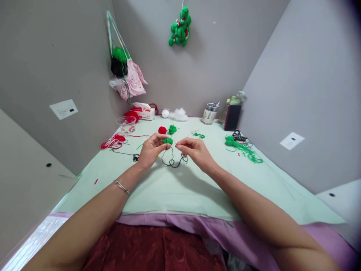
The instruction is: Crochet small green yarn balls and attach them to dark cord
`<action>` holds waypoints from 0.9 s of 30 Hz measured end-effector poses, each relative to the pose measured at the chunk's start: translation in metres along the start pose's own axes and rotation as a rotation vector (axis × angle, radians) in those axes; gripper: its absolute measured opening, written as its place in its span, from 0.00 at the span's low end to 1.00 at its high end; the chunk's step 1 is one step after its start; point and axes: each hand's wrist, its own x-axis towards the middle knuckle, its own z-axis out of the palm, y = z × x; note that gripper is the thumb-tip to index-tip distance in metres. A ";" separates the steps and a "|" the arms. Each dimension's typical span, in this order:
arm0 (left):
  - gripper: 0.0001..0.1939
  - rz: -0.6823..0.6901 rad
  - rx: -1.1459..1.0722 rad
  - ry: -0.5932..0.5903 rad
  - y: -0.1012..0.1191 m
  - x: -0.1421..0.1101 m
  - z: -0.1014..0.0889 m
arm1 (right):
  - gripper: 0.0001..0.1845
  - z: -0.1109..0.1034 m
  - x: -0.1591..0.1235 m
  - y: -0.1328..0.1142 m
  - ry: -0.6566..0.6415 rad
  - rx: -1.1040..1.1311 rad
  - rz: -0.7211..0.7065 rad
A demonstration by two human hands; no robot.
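Observation:
My left hand is closed on a small green crocheted ball, pinched between thumb and fingers above the table. Just to its right, the fingertips of my right hand pinch a thin needle that points toward the ball. Black yarn hangs in a loose loop below, between the ball and my right hand. A green yarn tail dangles under the ball too. Behind my hands lie a red yarn ball and a small green yarn bundle.
Red yarn and a clear plastic cup are at the left. A tissue box, white stuffing, a pen cup and a dark phone line the back. Green balls with yarn tails lie right.

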 end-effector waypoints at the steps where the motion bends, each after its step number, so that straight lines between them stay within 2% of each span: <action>1: 0.18 -0.003 -0.010 0.008 0.000 0.000 0.000 | 0.13 0.000 0.000 0.001 -0.014 -0.007 -0.004; 6: 0.19 -0.015 -0.023 0.039 0.001 0.001 0.001 | 0.13 0.002 -0.001 0.005 -0.074 -0.083 -0.028; 16: 0.20 -0.022 -0.012 0.043 0.004 0.000 0.003 | 0.12 0.003 -0.002 0.001 -0.084 -0.137 0.002; 27: 0.18 -0.065 -0.046 0.001 0.002 -0.001 0.004 | 0.12 0.009 0.001 0.015 -0.074 0.034 -0.031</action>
